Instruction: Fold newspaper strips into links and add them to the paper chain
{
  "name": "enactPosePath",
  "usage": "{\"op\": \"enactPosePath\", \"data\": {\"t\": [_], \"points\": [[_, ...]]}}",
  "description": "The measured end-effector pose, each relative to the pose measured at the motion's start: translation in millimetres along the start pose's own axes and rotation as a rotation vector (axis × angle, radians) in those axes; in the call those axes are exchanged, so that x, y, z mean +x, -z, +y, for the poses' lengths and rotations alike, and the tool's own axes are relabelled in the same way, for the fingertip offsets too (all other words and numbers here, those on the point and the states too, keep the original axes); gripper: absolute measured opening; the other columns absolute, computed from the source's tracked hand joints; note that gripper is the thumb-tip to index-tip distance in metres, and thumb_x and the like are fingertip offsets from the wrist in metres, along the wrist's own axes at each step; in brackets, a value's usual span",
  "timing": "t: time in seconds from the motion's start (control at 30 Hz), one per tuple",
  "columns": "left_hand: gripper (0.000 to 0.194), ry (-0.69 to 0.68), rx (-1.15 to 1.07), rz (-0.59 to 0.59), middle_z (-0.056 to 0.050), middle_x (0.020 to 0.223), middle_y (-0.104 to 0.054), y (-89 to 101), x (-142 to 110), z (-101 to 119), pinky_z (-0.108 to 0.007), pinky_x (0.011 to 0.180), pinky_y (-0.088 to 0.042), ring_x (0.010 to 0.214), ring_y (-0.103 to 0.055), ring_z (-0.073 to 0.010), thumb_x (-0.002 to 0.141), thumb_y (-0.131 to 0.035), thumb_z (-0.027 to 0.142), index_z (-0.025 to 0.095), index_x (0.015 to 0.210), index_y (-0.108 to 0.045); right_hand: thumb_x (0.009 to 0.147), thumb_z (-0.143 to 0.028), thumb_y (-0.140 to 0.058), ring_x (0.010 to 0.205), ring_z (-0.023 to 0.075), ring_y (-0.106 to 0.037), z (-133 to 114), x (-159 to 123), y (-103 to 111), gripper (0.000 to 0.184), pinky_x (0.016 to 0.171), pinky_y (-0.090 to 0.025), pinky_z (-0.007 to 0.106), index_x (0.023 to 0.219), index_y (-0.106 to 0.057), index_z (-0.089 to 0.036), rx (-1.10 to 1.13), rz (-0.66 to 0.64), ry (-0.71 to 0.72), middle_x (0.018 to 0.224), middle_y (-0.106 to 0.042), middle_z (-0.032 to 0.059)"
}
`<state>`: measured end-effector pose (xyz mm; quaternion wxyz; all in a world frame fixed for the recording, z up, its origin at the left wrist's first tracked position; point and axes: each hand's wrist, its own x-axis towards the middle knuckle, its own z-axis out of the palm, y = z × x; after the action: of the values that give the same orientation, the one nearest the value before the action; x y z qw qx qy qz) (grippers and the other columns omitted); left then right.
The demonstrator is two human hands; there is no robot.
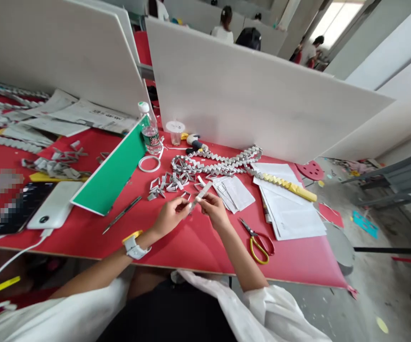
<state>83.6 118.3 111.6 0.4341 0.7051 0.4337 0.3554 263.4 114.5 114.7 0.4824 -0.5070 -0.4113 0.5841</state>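
Note:
Between my two hands, over the red table, is a narrow folded paper strip, pale grey-white. My left hand pinches its lower end, and my right hand pinches it a little higher, the two sets of fingertips close together. Just behind them lies a heap of small folded paper links. A long zigzag chain of folded paper stretches beyond that heap, ending at the right in a yellow section. Loose paper slips lie right of my hands.
Scissors lie at the right, a craft knife or pen at the left. A green board stands on edge beside a bottle and a cup. White sheets, a phone and upright white panels surround the workspace.

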Motion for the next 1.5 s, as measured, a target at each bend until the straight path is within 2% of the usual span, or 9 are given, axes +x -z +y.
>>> {"op": "enactPosePath", "data": {"t": [0.1, 0.23, 0.4, 0.67, 0.73, 0.9, 1.0, 1.17, 1.5], "points": [[0.031, -0.090, -0.018, 0.039, -0.003, 0.085, -0.069, 2.3, 43, 14, -0.025, 0.069, -0.053, 0.072, -0.063, -0.0125, 0.096, -0.048, 0.043, 0.018, 0.097, -0.066, 0.063, -0.044, -0.083, 0.048, 0.0058, -0.034, -41, 31, 13, 0.031, 0.046, -0.028, 0.023, 0.075, -0.069, -0.019, 0.105, -0.010, 0.036, 0.057, -0.050, -0.0058], [0.038, -0.401, 0.120, 0.182, -0.010, 0.125, -0.060, 18.6, 98, 30, -0.035, 0.099, -0.053, 0.108, -0.064, -0.0181, 0.091, -0.060, 0.036, 0.024, 0.127, -0.061, 0.055, -0.035, -0.086, 0.049, 0.0051, -0.031, -77, 56, 28, 0.031, 0.045, -0.025, 0.023, 0.073, -0.067, -0.019, 0.210, -0.004, 0.071, 0.060, -0.053, -0.0054], [0.040, -0.622, 0.146, -0.036, -0.008, 0.114, -0.064, 25.9, 140, 54, -0.034, 0.097, -0.055, 0.110, -0.064, -0.0198, 0.083, -0.073, 0.037, 0.025, 0.120, -0.068, 0.056, -0.039, -0.085, 0.051, 0.0071, -0.037, -90, 70, 29, 0.034, 0.049, -0.033, 0.023, 0.076, -0.063, -0.021, 0.339, 0.072, 0.157, 0.061, -0.053, -0.0055], [0.019, -0.465, -0.207, 0.268, -0.006, 0.098, -0.074, -22.2, 165, 54, -0.029, 0.083, -0.058, 0.092, -0.070, -0.0160, 0.086, -0.069, 0.034, 0.019, 0.098, -0.072, 0.062, -0.045, -0.085, 0.050, 0.0060, -0.034, -85, 83, 31, 0.035, 0.048, -0.031, 0.023, 0.077, -0.063, -0.022, 0.438, 0.244, 0.269, 0.061, -0.049, -0.0074], [0.013, -0.502, -0.209, 0.307, -0.004, 0.094, -0.075, -27.2, 168, 51, -0.029, 0.082, -0.058, 0.089, -0.070, -0.0156, 0.087, -0.069, 0.031, 0.020, 0.093, -0.073, 0.061, -0.047, -0.086, 0.049, 0.0058, -0.033, -84, 84, 32, 0.037, 0.047, -0.030, 0.023, 0.074, -0.063, -0.021, 0.444, 0.252, 0.253, 0.057, -0.046, -0.0080], [0.027, -0.796, 0.130, 0.146, -0.004, 0.102, -0.075, -5.8, 165, 47, -0.031, 0.084, -0.055, 0.095, -0.068, -0.0152, 0.095, -0.052, 0.018, 0.028, 0.106, -0.075, 0.061, -0.055, -0.083, 0.052, 0.0072, -0.042, -83, 83, 35, 0.044, 0.048, -0.033, 0.022, 0.084, -0.071, -0.019, 0.448, 0.209, 0.173, 0.061, -0.055, -0.0036], [0.030, -0.865, 0.372, 0.031, -0.003, 0.101, -0.075, 11.8, 159, 49, -0.030, 0.081, -0.053, 0.091, -0.067, -0.0149, 0.095, -0.051, 0.016, 0.029, 0.110, -0.074, 0.062, -0.047, -0.082, 0.046, 0.0058, -0.036, -83, 83, 37, 0.039, 0.044, -0.028, 0.022, 0.085, -0.074, -0.017, 0.408, 0.142, 0.123, 0.054, -0.051, -0.0051], [0.029, -0.858, 0.445, -0.133, -0.002, 0.094, -0.074, 15.4, 157, 52, -0.024, 0.072, -0.050, 0.083, -0.065, -0.0125, 0.095, -0.051, 0.013, 0.027, 0.100, -0.075, 0.063, -0.037, -0.080, 0.041, 0.0036, -0.026, -85, 81, 40, 0.028, 0.041, -0.019, 0.022, 0.081, -0.076, -0.016, 0.289, 0.063, 0.093, 0.049, -0.048, -0.0068], [0.018, -0.421, 0.087, -0.092, -0.001, 0.082, -0.065, -5.8, 170, 38, -0.024, 0.070, -0.052, 0.076, -0.063, -0.0122, 0.094, -0.058, 0.034, 0.021, 0.091, -0.070, 0.077, -0.046, -0.075, 0.059, 0.0102, -0.046, -80, 84, 45, 0.026, 0.058, -0.038, 0.025, 0.080, -0.074, -0.020, 0.100, 0.233, 0.288, 0.067, -0.061, -0.0017]]}}
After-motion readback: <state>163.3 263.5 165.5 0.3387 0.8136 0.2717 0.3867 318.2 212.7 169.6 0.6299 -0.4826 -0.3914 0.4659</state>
